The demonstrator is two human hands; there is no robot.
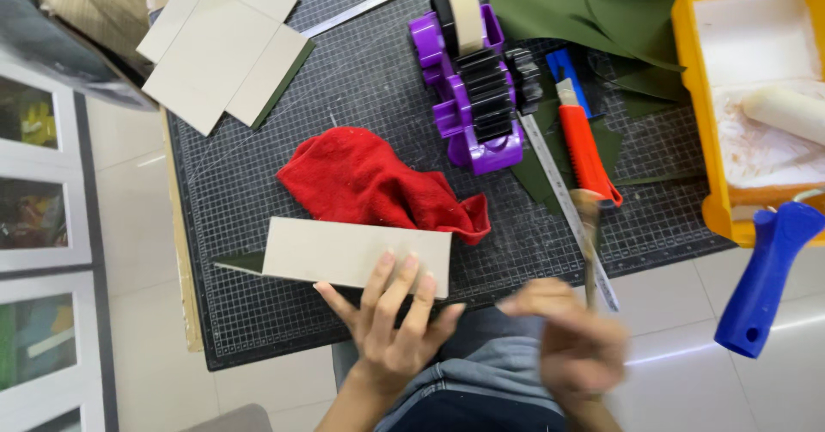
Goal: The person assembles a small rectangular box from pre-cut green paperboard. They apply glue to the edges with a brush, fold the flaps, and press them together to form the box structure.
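No screen, sign or label shows anywhere, and the nearest thing to a package is the flat grey cardboard piece (222,43) at the mat's far left corner, stepped in outline, which may be an unfolded box blank.

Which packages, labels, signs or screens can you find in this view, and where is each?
No packages, labels, signs or screens show here; only craft things lie on the cutting mat: grey card under the left hand, a red cloth, a purple tape dispenser.
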